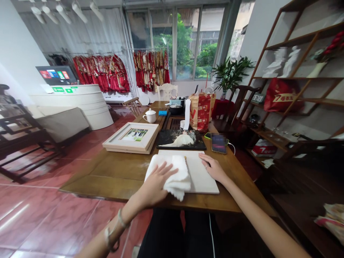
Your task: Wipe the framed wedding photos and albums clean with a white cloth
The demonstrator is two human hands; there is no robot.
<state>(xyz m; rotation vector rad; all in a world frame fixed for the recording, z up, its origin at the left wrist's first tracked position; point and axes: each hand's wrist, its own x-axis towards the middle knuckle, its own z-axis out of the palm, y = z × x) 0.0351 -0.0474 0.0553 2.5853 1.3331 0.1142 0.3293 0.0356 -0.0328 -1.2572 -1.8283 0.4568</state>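
Observation:
My left hand (158,182) lies spread on top of a folded white towel (177,168), its fingers apart and pressed flat on the cloth. The towel covers the left part of a flat white board (202,181) at the table's near edge. On the board's right side rests my right hand (213,167), with its fingers stretched forward and no object seen in it. A ring is on one of its fingers. What lies under the towel is hidden.
Beyond the board is a black slab with a pale carving (185,140). Stacked white picture frames (131,138) lie left of it, a phone (219,144) right. Farther back on the wooden table (107,175) stand a lidded white cup (150,115) and a red paper bag (201,113).

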